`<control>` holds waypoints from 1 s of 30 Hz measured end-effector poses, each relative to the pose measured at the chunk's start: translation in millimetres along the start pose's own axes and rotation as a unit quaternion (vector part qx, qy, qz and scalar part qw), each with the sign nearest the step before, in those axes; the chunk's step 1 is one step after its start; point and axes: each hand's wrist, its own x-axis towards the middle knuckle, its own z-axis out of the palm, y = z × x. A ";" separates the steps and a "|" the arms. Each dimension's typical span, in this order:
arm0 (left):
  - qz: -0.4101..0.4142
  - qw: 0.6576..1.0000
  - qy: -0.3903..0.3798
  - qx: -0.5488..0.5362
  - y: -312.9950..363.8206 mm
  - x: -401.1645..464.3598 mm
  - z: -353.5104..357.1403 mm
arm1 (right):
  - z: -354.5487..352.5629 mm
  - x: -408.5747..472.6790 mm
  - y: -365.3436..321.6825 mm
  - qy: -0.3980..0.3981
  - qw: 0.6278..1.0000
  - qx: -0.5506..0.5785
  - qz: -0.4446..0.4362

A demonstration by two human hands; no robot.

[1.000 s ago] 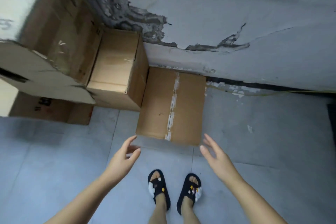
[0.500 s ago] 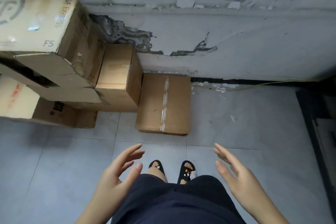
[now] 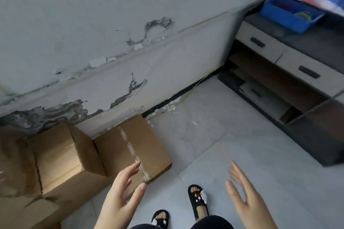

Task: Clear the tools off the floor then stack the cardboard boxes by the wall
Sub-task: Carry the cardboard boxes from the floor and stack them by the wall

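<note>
A flat taped cardboard box lies on the grey tile floor against the damaged wall. To its left stands a taller cardboard box, with more cardboard at the far left edge. My left hand hovers in front of the flat box's near corner, fingers straight and spread, holding nothing. Over bare floor to the right, my right hand is also spread and empty. No tools show on the floor.
A dark cabinet with drawers and an open shelf stands at the right. A blue bin sits on its top. My feet in black sandals are on the tiles below the hands. The wall's plaster is peeling.
The view has swung to the right, bringing the cabinet and blue bin into sight. The boxes now sit at the lower left. Both hands stay empty and spread.
</note>
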 end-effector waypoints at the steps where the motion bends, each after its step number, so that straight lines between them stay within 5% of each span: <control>1: 0.008 1.000 -0.016 -0.006 -4.9 1.3 -6.7 | 7.9 -16.2 5.0 0.029 1.000 0.007 0.005; 14: 0.113 0.938 -0.327 -0.016 9.1 -27.7 33.4 | 44.1 -230.6 31.9 0.315 0.927 0.122 0.160; 21: 0.189 0.864 -0.467 0.021 33.1 -109.7 111.3 | 43.9 -362.9 64.1 0.461 0.840 0.160 0.237; 30: 0.253 0.737 -0.625 0.047 54.7 -321.3 212.8 | 38.5 -566.3 122.0 0.618 0.690 0.197 0.322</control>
